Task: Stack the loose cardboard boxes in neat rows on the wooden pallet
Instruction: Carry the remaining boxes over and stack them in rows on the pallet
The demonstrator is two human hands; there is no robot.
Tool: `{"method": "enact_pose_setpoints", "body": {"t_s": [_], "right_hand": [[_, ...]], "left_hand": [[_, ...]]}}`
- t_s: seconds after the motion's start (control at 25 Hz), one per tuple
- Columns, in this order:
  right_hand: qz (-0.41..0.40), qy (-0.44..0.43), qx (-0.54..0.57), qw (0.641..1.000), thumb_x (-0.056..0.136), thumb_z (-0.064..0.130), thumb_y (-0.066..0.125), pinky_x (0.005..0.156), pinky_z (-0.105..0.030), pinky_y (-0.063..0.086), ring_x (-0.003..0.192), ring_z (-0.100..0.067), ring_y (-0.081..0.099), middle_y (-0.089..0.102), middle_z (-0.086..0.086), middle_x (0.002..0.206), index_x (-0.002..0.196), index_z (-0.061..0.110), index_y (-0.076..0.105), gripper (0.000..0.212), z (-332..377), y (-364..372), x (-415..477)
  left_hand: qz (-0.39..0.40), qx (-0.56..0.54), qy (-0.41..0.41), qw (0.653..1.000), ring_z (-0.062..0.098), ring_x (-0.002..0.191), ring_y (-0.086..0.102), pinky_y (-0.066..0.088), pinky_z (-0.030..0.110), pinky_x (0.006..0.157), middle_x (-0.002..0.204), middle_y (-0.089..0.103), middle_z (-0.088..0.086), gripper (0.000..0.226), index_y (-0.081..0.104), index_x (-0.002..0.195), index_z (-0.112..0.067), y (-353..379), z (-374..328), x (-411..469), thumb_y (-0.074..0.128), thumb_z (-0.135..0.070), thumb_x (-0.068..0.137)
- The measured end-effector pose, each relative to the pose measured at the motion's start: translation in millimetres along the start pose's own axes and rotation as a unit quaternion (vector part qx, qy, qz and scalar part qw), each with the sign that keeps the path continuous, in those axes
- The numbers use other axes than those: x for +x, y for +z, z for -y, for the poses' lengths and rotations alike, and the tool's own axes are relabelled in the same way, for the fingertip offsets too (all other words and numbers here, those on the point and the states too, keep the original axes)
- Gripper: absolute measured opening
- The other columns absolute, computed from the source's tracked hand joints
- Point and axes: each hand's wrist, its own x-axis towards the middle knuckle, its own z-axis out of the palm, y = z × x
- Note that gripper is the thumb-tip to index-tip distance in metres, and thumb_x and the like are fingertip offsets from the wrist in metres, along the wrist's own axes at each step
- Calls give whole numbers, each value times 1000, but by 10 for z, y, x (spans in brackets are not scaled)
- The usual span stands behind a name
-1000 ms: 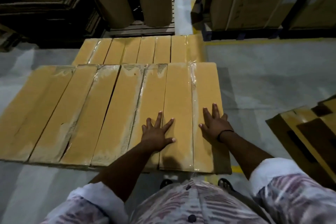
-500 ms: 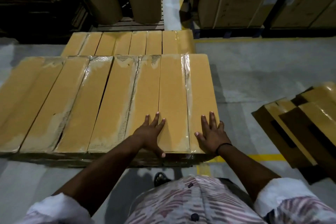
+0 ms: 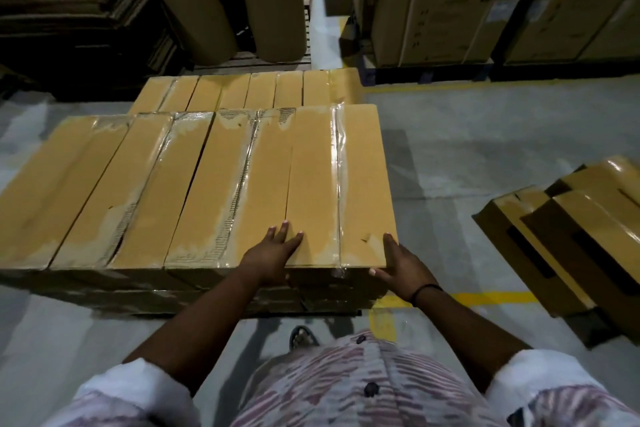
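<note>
Several long, flat cardboard boxes lie side by side in a tight row on a stack [image 3: 194, 191] in front of me. The rightmost box [image 3: 363, 180] has clear tape along its left seam. My left hand [image 3: 273, 253] lies flat on the near end of the neighbouring box [image 3: 311, 184], with its thumb over the front edge. My right hand [image 3: 398, 263] presses against the near right corner of the rightmost box, fingers straight along its side and thumb on the front face. The stack hides the pallet beneath it.
A lower row of similar boxes [image 3: 242, 90] lies behind the stack. Loose boxes [image 3: 571, 236] sit in a heap on the floor at the right. Big paper rolls [image 3: 270, 0] and tall cartons [image 3: 450, 3] stand at the back. Yellow floor line [image 3: 491, 296] runs nearby.
Both hands slid back toward the near edge of the boxes. My right hand left the box top and moved onto the near right corner. My left thumb dropped over the front edge.
</note>
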Motion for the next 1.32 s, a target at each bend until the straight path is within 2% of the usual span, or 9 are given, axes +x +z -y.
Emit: {"method": "enact_pose_setpoints", "body": {"t_s": [0.08,0.16,0.28,0.4,0.56,0.76,0.96,1.32], "right_hand": [[-23,-2,11,1000,99,39,62,82,-38,49,114,-37,60,59,-19,135,161,24,15,79,-91,-2,-84],[-46,4,6,999,102,30,58,72,-37,45,103,-39,62,65,-21,122,159,23,24,67,-127,-31,-142],[-60,4,5,998,103,21,55,76,-44,48,102,-43,62,64,-25,121,153,19,37,53,-101,-102,-162],[-56,-1,1,998,104,16,49,74,-45,50,95,-41,62,64,-26,117,146,13,42,42,-83,-111,-132],[-60,-8,-11,998,105,13,44,67,-39,41,94,-41,62,64,-26,116,150,14,39,45,-96,-112,-95],[-66,-2,-21,998,105,16,47,71,-42,46,96,-39,63,66,-23,115,152,20,36,49,-118,-41,-63],[-73,0,-21,997,105,18,47,67,-37,38,95,-39,63,67,-21,115,154,23,35,50,-137,12,-29],[-84,36,-26,995,101,13,46,69,-39,46,92,-38,64,67,-21,112,152,29,35,55,-123,105,33]], "left_hand": [[-26,-13,1,1000,33,156,6,31,45,120,170,-9,10,99,5,162,-37,3,8,-51,73,-32,90],[-37,-20,-4,999,31,156,11,31,43,120,170,-4,10,96,8,162,-38,-14,-5,-60,73,-31,91],[-41,-14,-13,999,30,155,15,32,42,120,170,1,10,96,10,161,-39,-35,-50,-52,74,-30,89],[-38,-12,-15,999,29,155,17,34,41,119,170,2,9,96,12,161,-38,-56,-52,-61,74,-30,89],[-47,-7,-11,999,26,153,22,38,41,116,171,6,5,97,15,160,-41,-105,-31,-69,77,-31,87],[-51,-4,-6,999,25,152,26,38,38,114,170,8,3,94,18,160,-41,-129,0,-84,77,-35,87],[-49,-22,-5,999,25,152,27,36,39,116,170,10,1,93,19,160,-40,-150,18,-92,77,-33,87],[-47,-7,-15,999,25,153,22,39,41,115,171,7,1,93,16,161,-37,-111,-23,-81,74,-32,90]]}}
